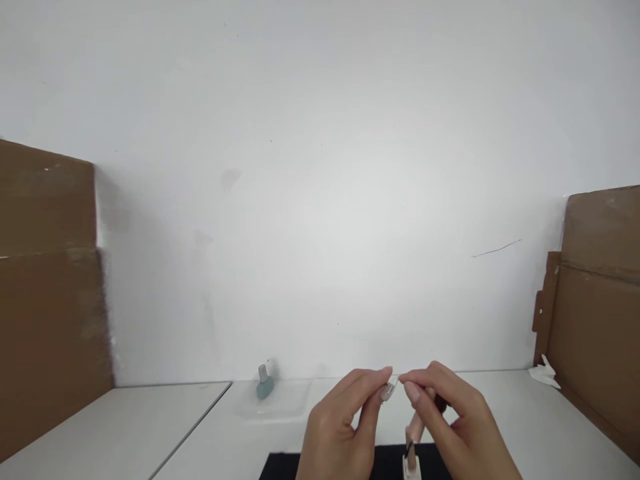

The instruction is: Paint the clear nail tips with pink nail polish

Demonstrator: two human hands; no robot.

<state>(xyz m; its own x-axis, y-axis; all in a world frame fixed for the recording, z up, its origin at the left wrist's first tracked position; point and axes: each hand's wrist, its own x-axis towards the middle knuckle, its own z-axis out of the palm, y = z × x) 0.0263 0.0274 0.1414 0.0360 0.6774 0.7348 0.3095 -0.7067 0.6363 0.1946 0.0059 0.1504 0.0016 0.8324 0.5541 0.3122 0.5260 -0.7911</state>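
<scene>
My left hand (345, 420) pinches a small clear-and-white piece (389, 389) between thumb and fingertips; its exact kind is too small to tell. Close beside it on the right, my right hand (443, 410) has its thumb and index finger pressed together at the piece's edge. What lies between those fingertips is hidden. A pinkish tube-like thing (416, 427) with a dark end shows under the right hand's fingers; whether the hand holds it I cannot tell. Just below that stands a small white-and-beige object (411, 464), cut off by the bottom edge, over a black mat (387, 460).
A teal nail polish bottle (265, 387) with a grey cap stands on a clear tray (280, 415) at the back left. Brown cardboard panels (50, 307) (600, 320) flank the white table (525, 427). Crumpled white tissue (545, 373) lies at the back right, by the white wall (320, 200).
</scene>
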